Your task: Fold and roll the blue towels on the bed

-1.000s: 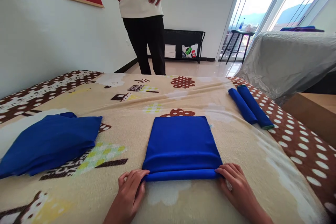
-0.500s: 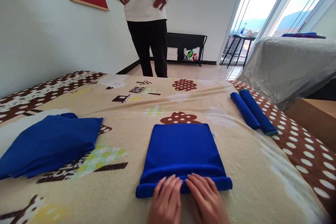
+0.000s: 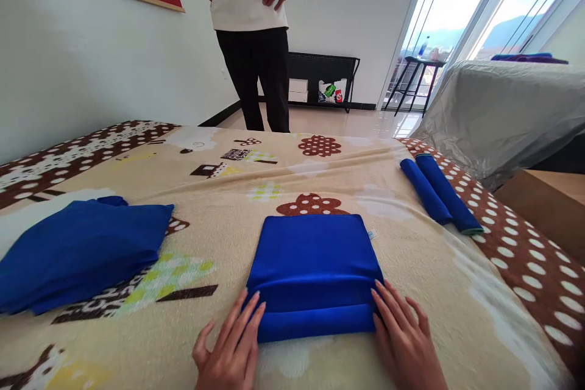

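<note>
A blue towel [image 3: 315,250] lies in front of me, its near edge rolled into a flat tube and the rest spread flat beyond. My left hand [image 3: 231,341] rests at the left end of the roll, fingers stretched out and touching it. At the right end, my right hand [image 3: 404,335] lies with extended fingers against the towel's edge. Neither hand grips the cloth. A small white tag sticks out at the towel's right side.
Left of me is a loose heap of blue cloth [image 3: 86,250]. Two rolled blue towels [image 3: 445,192] lie side by side at the right on the patterned blanket [image 3: 219,213]. A person [image 3: 251,30] stands beyond the bed, hands on hips. A cardboard box [image 3: 543,207] is at the right.
My hands have moved apart from the middle of the roll to its two ends. The view has shifted slightly.
</note>
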`<state>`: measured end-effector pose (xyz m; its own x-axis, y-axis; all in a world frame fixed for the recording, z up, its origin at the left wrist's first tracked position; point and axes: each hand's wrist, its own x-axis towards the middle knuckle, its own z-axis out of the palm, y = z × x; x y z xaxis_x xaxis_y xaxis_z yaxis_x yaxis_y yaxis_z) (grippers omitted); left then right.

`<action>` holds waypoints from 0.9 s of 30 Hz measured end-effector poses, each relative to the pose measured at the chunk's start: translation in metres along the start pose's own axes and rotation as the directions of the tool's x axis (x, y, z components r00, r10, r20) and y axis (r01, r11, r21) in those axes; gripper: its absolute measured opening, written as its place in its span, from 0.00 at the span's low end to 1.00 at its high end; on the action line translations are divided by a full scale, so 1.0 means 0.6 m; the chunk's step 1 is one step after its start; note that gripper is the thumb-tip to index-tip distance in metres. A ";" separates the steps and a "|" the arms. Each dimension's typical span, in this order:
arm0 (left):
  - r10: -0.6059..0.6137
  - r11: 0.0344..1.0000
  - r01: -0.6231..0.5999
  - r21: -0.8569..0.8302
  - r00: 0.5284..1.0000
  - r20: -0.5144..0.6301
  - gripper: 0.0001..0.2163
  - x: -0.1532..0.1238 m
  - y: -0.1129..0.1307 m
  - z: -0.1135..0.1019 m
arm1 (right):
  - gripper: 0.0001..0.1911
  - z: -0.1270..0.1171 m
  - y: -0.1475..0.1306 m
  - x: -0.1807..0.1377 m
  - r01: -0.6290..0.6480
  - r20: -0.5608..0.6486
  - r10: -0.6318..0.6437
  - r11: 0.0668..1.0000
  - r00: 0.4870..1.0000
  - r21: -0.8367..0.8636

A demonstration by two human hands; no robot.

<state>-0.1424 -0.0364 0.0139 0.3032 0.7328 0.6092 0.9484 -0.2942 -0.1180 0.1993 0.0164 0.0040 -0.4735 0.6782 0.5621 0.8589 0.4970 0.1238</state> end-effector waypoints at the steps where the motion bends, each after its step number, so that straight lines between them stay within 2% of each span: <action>1: 0.052 0.998 -0.052 -0.033 0.999 -0.006 0.21 0.013 0.018 0.002 | 0.21 -0.003 -0.017 0.015 0.041 -0.006 -0.041 0.999 0.999 0.029; 3: 0.163 0.982 -0.162 -0.093 0.987 0.008 0.21 0.036 0.048 0.010 | 0.23 -0.008 -0.046 0.039 0.181 0.007 -0.183 0.980 0.983 0.084; 5: 0.248 0.964 -0.245 -0.104 0.969 0.015 0.21 0.046 0.061 0.016 | 0.25 -0.011 -0.055 0.049 0.315 0.027 -0.320 0.942 0.947 0.119; 8: 0.331 0.941 -0.329 -0.074 0.944 0.012 0.21 0.026 0.037 0.012 | 0.27 -0.016 -0.022 0.025 0.408 0.008 -0.415 0.899 0.910 0.162; 10: 0.326 0.944 -0.324 -0.059 0.945 0.024 0.20 -0.003 0.004 -0.001 | 0.27 -0.021 0.016 -0.007 0.386 -0.017 -0.390 0.904 0.921 0.181; 12: 0.268 0.963 -0.267 -0.032 0.962 0.045 0.19 -0.029 -0.024 -0.015 | 0.26 -0.023 0.048 -0.040 0.332 -0.026 -0.333 0.927 0.943 0.174; 15: 0.184 0.983 -0.182 -0.024 0.981 0.065 0.18 -0.042 -0.039 -0.021 | 0.25 -0.013 0.065 -0.063 0.257 0.015 -0.261 0.957 0.965 0.135; 19: 0.084 0.992 -0.075 -0.103 0.993 0.087 0.19 -0.024 -0.035 0.000 | 0.23 0.011 0.054 -0.038 0.156 0.035 -0.161 0.980 0.986 0.127; 22: 0.005 0.980 0.013 -0.201 0.996 0.087 0.19 -0.016 -0.043 0.012 | 0.24 0.006 0.047 -0.008 0.091 0.040 -0.102 0.971 0.994 0.223; 24: 0.006 0.960 0.022 -0.278 0.995 0.101 0.17 -0.020 -0.054 0.010 | 0.24 -0.009 0.046 0.002 0.031 0.108 -0.069 0.948 0.992 0.316; 27: 0.035 0.936 0.023 -0.352 0.987 0.158 0.16 -0.031 -0.064 -0.001 | 0.22 -0.028 0.045 0.000 -0.065 0.271 -0.051 0.913 0.961 0.402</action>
<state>-0.1845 -0.0392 0.0079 0.3472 0.8099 0.4727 0.8619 -0.4743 0.1796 0.2257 0.0205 0.0209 -0.5518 0.7732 0.3124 0.7365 0.6276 -0.2525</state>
